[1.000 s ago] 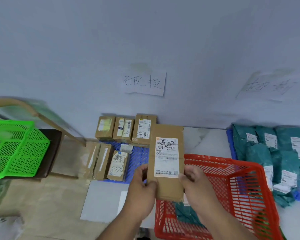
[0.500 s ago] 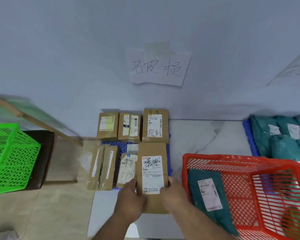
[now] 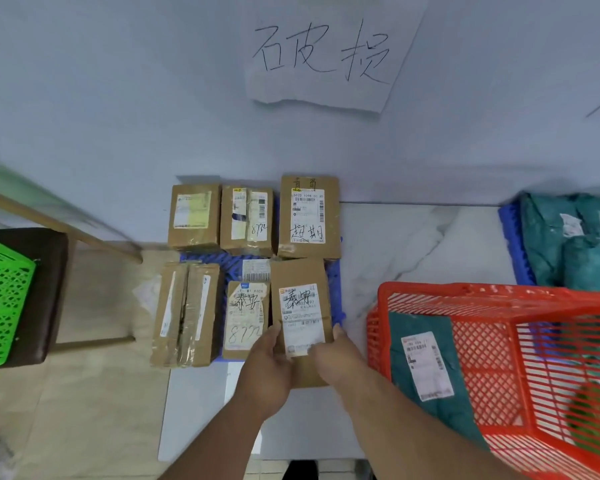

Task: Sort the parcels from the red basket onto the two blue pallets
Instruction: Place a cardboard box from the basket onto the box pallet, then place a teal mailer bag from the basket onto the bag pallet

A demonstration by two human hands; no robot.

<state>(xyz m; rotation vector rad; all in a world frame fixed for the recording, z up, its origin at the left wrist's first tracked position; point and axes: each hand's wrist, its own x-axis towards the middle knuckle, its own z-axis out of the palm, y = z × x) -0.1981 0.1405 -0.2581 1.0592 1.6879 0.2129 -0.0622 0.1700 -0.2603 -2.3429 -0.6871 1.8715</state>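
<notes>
Cardboard parcel going onto the left blue pallet

Your left hand and right hand pinch its near end; it looks stiff and light, so grip the side edges.

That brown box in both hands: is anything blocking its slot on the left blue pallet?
Nothing visible. The brown box, held by the left hand and right hand, already lies over the front-right gap of the left blue pallet, beside the "8772" parcel.
</notes>
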